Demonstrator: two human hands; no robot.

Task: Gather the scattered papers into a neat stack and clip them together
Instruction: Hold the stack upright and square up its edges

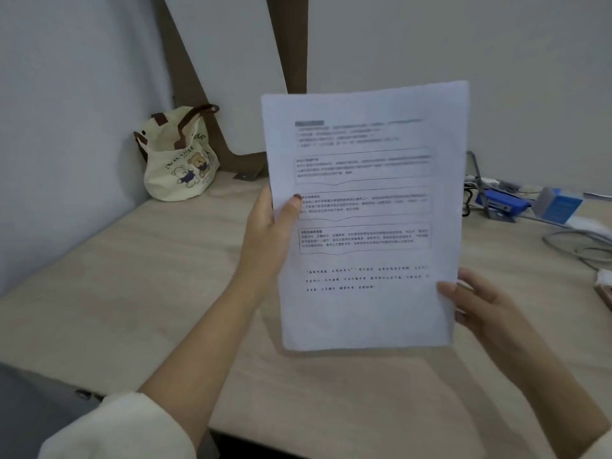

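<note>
A stack of white printed papers (364,213) is held upright in the air above the wooden desk (139,276), printed side facing me. My left hand (271,233) grips the stack's left edge, thumb on the front and fingers behind. My right hand (480,306) pinches the lower right edge, its thumb on the front of the sheet. The edges of the sheets look roughly aligned. No clip is visible on the stack.
A cream tote bag (178,157) with bear prints stands in the back left corner against the wall. At the right edge lie a blue stapler-like object (503,202), a blue-and-white box (559,207) and grey cables (576,243).
</note>
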